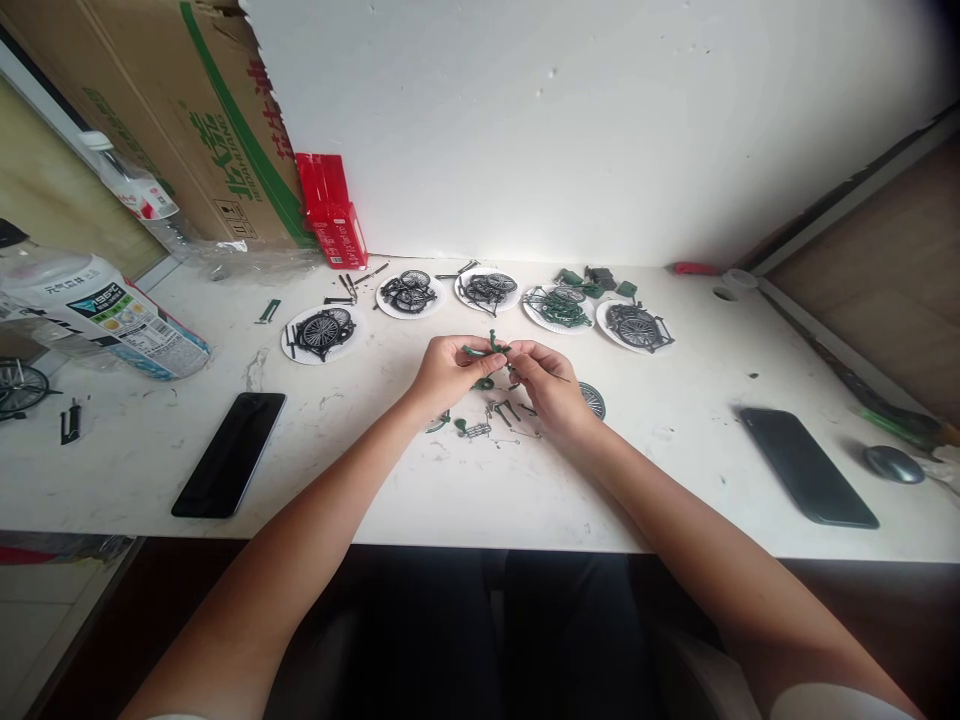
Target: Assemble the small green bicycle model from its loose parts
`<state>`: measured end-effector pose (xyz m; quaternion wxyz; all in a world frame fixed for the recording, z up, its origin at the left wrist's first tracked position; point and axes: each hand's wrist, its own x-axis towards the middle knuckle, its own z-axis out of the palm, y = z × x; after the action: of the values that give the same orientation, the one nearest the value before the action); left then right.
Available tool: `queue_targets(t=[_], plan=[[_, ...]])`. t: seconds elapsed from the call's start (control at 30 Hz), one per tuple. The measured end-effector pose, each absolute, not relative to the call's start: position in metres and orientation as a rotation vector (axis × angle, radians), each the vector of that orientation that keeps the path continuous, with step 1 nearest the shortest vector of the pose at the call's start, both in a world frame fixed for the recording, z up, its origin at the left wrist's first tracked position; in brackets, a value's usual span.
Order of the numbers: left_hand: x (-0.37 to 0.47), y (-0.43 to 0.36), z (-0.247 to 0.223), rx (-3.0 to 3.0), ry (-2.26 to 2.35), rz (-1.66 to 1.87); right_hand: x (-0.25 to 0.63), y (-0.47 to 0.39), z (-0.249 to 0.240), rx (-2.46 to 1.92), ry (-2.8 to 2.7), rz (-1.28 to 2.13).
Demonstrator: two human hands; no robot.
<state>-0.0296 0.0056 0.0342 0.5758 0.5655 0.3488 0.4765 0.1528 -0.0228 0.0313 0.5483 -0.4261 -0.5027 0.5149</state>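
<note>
In the middle of the table, my left hand [450, 375] is closed, thumb and fingers pinching a green toy bicycle frame [493, 342]. My right hand [549, 384] meets it from the other side, its fingers closed on the same frame. A thin dark piece sticks out beside the right fingers; its kind is unclear. Part of the frame is hidden behind the fingertips. Below the hands lie small loose bicycle parts [504, 412], green and grey. A spoked wheel [593, 400] shows partly behind my right hand.
Paper plates with black bicycle parts [322, 332] and green parts [559, 308] line the back. A black phone [229, 455] lies left, a dark phone [808, 466] right. Large bottle [105, 310], cardboard box [210, 130] and red box [332, 212] stand at left. The white panel [555, 130] rises behind.
</note>
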Motion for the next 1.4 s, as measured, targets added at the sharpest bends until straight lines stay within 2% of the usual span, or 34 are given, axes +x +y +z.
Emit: queue_targets(t=[0.5,1.1,1.23,1.4], plan=[[-0.032,0.007,0.033,1.368,0.808,1.107,0.152,-0.025,0.040,-0.961,-0.935,1.504],[-0.030,0.006,0.034,1.243,0.767,1.093,0.151,-0.027,0.043,-0.895,-0.877,1.569],[-0.031,0.007,0.032,1.213,0.791,1.135,0.149,-0.028,0.039,-0.957,-0.995,1.451],[-0.030,0.008,0.031,1.208,0.788,1.151,0.147,-0.028,0.034,-1.070,-1.201,1.107]])
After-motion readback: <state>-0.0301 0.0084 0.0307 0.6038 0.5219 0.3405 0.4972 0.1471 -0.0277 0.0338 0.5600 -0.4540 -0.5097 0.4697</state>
